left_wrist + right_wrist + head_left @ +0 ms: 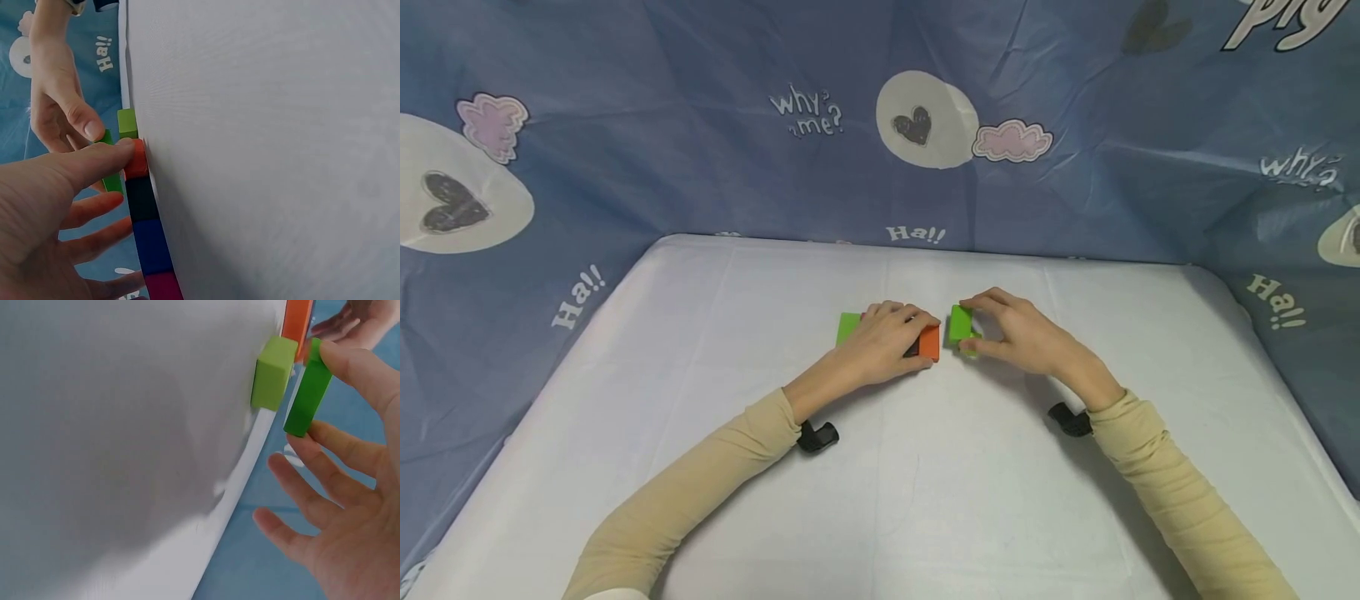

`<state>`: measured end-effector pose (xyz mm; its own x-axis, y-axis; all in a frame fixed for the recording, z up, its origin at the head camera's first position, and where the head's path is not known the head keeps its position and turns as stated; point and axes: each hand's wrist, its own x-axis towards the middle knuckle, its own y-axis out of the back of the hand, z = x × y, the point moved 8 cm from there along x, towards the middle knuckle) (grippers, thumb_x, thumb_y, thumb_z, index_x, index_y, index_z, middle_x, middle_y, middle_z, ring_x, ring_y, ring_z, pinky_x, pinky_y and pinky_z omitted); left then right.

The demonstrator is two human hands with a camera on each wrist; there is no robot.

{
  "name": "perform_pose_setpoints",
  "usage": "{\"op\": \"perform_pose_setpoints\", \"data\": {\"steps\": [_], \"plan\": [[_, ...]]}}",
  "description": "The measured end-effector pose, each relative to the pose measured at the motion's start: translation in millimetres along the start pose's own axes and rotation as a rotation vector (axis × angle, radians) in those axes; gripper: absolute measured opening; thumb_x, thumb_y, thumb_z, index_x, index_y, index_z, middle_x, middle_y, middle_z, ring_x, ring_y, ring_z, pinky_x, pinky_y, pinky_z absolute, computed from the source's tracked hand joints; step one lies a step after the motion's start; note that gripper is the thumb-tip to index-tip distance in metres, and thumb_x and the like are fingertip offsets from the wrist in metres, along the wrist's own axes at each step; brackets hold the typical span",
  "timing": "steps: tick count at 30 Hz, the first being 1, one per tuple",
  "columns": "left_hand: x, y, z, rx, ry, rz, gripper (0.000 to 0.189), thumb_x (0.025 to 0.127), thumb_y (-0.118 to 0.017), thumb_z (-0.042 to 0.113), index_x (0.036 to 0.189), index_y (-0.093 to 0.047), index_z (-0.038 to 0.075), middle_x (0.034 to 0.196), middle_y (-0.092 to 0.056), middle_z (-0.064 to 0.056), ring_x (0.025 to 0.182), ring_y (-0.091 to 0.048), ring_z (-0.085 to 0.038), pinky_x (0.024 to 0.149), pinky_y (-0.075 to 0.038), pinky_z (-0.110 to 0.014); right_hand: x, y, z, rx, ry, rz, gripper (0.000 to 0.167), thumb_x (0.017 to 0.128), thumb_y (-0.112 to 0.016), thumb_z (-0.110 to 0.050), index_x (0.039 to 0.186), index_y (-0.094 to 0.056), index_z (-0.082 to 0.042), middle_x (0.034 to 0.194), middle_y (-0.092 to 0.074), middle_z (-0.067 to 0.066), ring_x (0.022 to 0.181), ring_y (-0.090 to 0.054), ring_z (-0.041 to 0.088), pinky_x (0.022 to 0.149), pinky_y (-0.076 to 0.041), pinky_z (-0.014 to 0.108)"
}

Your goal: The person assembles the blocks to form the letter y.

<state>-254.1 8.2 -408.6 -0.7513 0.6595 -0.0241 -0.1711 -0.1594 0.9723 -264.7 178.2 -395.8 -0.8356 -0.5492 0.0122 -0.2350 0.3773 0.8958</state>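
A row of coloured blocks lies across the table, with my left hand [880, 342] over it. My left thumb and index finger pinch the orange block [929, 342] at the row's right end. In the left wrist view a black block [142, 198], a blue block [152, 245] and a magenta block [165, 286] follow it. A green block [847, 327] shows at the row's left end. My right hand [1026, 333] pinches a darker green block [310, 394] between thumb and fingers. Beside it a light green block [272, 375] stands on the table, partly hidden in the head view.
The white-covered table [895, 483] extends in front of the hands. A blue printed cloth [820, 183] hangs behind it and along the sides. Black camera mounts [818, 437] sit at both wrists, close above the table.
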Motion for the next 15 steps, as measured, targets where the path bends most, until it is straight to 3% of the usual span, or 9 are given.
{"op": "perform_pose_setpoints", "data": {"steps": [15], "plan": [[-2.0, 1.9, 1.6, -0.026, -0.021, 0.022, 0.054, 0.104, -0.07, 0.047, 0.152, -0.06, 0.024, 0.155, -0.061, -0.009, 0.146, -0.053, -0.04, 0.12, -0.043, -0.059, 0.7, 18.1, 40.3, 0.01, -0.098, 0.072, 0.065, 0.101, -0.075, -0.04, 0.154, -0.057, -0.007, 0.154, -0.058, 0.02, 0.145, -0.055, 0.044, 0.12, -0.044, 0.064]]}}
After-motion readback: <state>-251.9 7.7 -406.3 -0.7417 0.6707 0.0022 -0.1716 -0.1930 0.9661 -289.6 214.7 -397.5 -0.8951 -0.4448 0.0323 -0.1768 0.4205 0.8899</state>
